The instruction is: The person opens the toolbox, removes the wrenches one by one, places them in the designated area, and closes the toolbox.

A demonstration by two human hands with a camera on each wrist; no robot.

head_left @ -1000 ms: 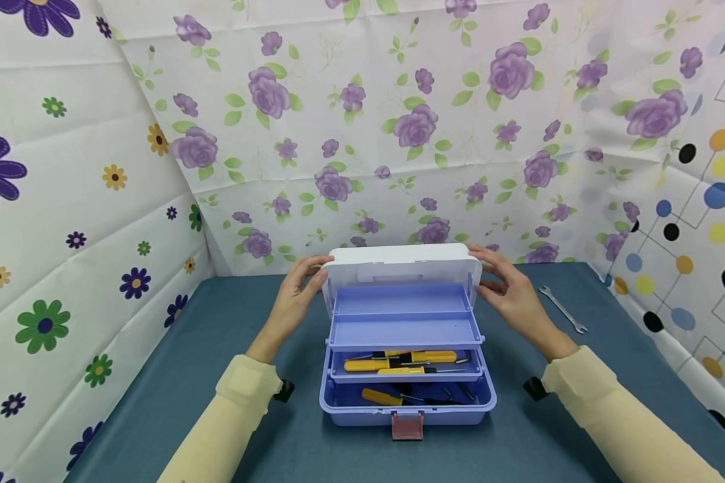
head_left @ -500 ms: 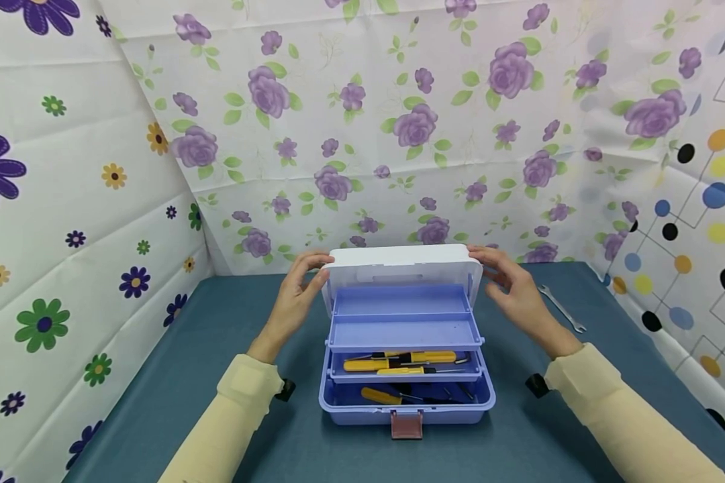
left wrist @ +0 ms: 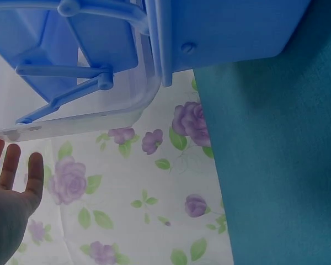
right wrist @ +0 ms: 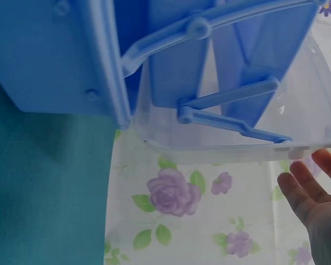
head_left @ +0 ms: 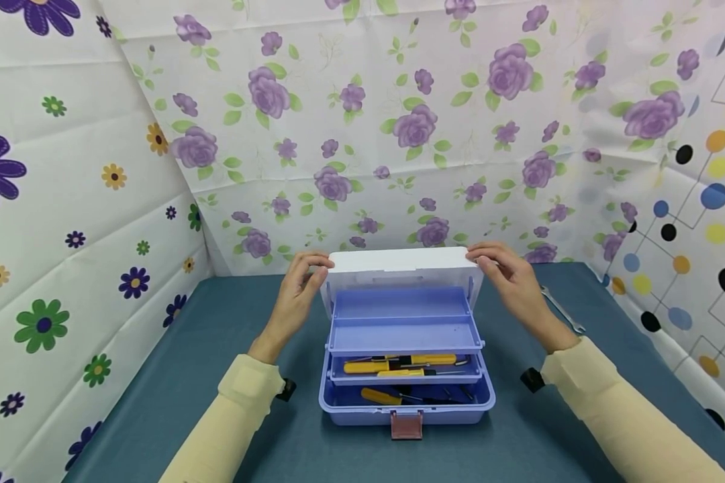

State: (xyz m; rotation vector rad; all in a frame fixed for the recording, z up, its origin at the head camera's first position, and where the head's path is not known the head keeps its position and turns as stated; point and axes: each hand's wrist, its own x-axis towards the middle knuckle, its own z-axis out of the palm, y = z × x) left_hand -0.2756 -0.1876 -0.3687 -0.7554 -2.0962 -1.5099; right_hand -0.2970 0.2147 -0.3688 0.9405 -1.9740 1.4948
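Note:
A lilac toolbox (head_left: 406,417) stands on the table, its translucent white lid (head_left: 405,259) tilted up at the back and two trays raised on hinged arms. My left hand (head_left: 294,298) touches the lid's upper left corner with its fingertips, thumb in front. At the upper right corner my right hand (head_left: 516,288) has its fingertips on the lid. Both wrist views show fairly straight fingers at the lid's rim. The upper tray (head_left: 405,332) holds no tools. Yellow-handled screwdrivers (head_left: 365,366) lie in the tray below, and another yellow-handled tool (head_left: 380,396) lies in the bottom compartment.
A metal wrench (head_left: 563,310) lies on the dark teal tablecloth (head_left: 266,443) beyond the right hand. A pinkish-brown latch (head_left: 407,425) hangs at the toolbox's front. A floral curtain (head_left: 387,134) rises close behind, with patterned sheets at both sides.
The lid's top edge has tipped slightly forward. My right hand's thumb has moved up from the lid's side to its upper corner; the left hand stays nearly in place.

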